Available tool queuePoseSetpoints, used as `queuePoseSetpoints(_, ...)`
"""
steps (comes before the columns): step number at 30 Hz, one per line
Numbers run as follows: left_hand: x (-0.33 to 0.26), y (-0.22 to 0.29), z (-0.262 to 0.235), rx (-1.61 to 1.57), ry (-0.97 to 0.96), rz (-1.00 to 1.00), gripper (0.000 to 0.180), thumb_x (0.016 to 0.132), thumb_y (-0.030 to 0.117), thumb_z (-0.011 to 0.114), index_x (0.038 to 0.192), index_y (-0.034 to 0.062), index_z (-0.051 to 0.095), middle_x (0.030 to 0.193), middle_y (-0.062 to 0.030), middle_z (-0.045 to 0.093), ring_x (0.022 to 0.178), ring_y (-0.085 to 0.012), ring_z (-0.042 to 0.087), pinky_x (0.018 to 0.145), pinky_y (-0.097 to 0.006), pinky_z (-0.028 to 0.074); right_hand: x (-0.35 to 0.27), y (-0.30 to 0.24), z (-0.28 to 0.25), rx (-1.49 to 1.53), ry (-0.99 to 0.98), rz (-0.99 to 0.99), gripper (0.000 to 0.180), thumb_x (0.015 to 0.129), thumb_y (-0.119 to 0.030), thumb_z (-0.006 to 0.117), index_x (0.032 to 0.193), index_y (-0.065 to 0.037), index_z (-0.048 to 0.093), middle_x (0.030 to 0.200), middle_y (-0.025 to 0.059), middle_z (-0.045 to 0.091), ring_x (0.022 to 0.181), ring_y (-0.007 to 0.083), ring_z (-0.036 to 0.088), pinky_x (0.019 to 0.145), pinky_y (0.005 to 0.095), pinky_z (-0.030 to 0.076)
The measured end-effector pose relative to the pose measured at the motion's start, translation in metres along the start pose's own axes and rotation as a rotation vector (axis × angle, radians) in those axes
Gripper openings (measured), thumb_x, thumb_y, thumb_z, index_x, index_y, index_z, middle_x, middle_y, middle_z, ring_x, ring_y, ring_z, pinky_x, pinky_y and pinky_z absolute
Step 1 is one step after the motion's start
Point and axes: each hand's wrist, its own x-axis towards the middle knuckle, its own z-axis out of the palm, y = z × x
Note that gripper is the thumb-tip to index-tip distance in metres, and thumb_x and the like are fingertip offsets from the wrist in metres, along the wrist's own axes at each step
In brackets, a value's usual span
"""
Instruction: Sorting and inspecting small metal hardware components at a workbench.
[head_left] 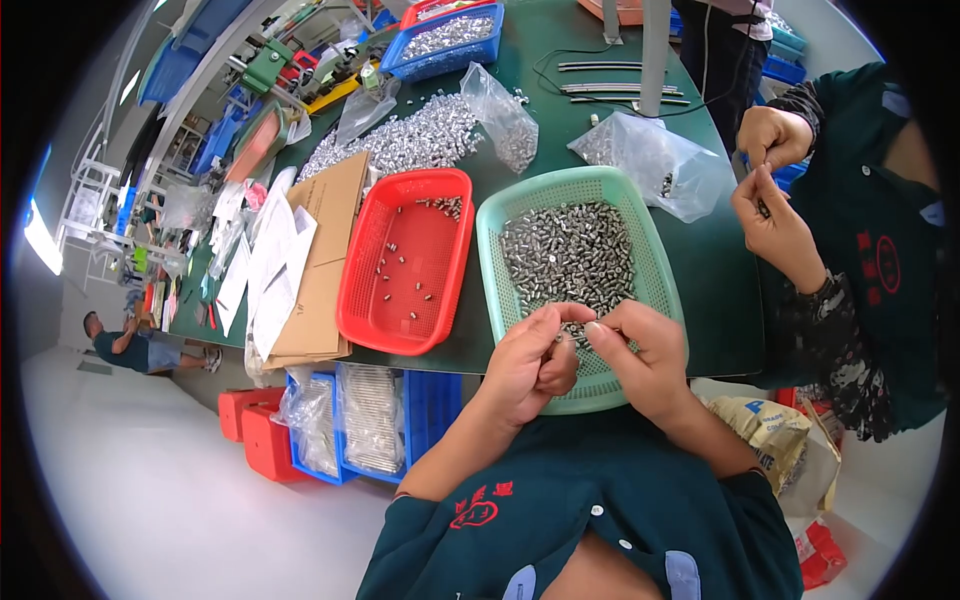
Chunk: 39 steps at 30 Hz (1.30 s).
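The left hand (535, 362) and right hand (640, 355) meet in narrow pinches, seemingly around a small part (564, 337), above the green basket (655, 262), probably so anything dropped falls back inside. The metal pieces (568, 250) heaped there look short, cylindrical, shiny grey; the pinched one is mostly hidden.

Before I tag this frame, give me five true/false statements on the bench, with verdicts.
1. The left hand and right hand are both over the green basket. True.
2. The red basket holds more metal parts than the green one. False: the red basket has only scattered metal parts and a small cluster; the green one holds a dense heap.
3. The red basket stands left of the green one. True.
4. Cardboard lies right of the green basket. False: the cardboard is left of the red basket.
5. The baskets are stacked. False: they stand side by side.
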Motion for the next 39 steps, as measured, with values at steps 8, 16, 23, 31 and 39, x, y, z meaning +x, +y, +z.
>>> queuePoseSetpoints(8,-0.002,0.001,0.002,0.068,0.030,0.011,0.037,0.098,0.031,0.037,0.112,-0.0002,0.050,0.050,0.0029,0.032,0.041,-0.0058,0.025,0.041,-0.022,0.020,0.006,0.001,0.003,-0.246,0.001,-0.375,0.010,0.074,-0.007,0.068,0.072,-0.002,0.059,0.061,0.0070,0.053,0.053,0.0225,0.050,0.048,0.0314,0.038)
queuePoseSetpoints(16,0.000,-0.001,0.010,0.253,0.072,0.061,0.040,0.097,0.035,0.038,0.111,0.0004,0.050,0.053,0.0030,0.035,0.043,-0.0048,0.026,0.041,-0.021,0.020,-0.001,0.015,0.011,-0.132,-0.019,-0.230,0.012,0.082,-0.009,0.063,0.072,-0.002,0.058,0.064,0.0061,0.055,0.057,0.0179,0.050,0.052,0.0286,0.039)
queuePoseSetpoints(23,0.004,0.010,0.002,0.102,0.172,-0.031,0.042,0.098,0.036,0.033,0.115,0.0010,0.049,0.060,-0.0009,0.042,0.047,-0.0054,0.028,0.042,-0.020,0.021,0.000,0.018,0.000,0.363,-0.010,0.372,0.017,0.085,-0.011,0.062,0.073,0.000,0.058,0.062,-0.0024,0.052,0.058,0.0060,0.048,0.051,0.0246,0.038)
queuePoseSetpoints(31,0.003,0.007,-0.005,0.244,-0.023,-0.040,0.064,0.095,0.051,0.022,0.123,-0.0016,0.046,0.057,-0.0001,0.041,0.046,-0.0071,0.027,0.043,-0.020,0.023,0.003,0.005,-0.003,0.114,-0.017,0.130,0.013,0.083,-0.010,0.063,0.078,0.002,0.062,0.059,0.0045,0.052,0.056,0.0102,0.048,0.049,0.0277,0.036)
queuePoseSetpoints(39,0.001,0.007,0.000,0.459,-0.040,-0.068,0.084,0.087,0.068,0.012,0.117,0.0000,0.052,0.057,0.0010,0.038,0.047,-0.0072,0.024,0.044,-0.021,0.019,0.002,0.009,0.004,0.102,-0.083,0.101,0.012,0.082,-0.009,0.063,0.079,0.003,0.063,0.065,0.0067,0.057,0.058,0.0105,0.052,0.051,0.0258,0.039)
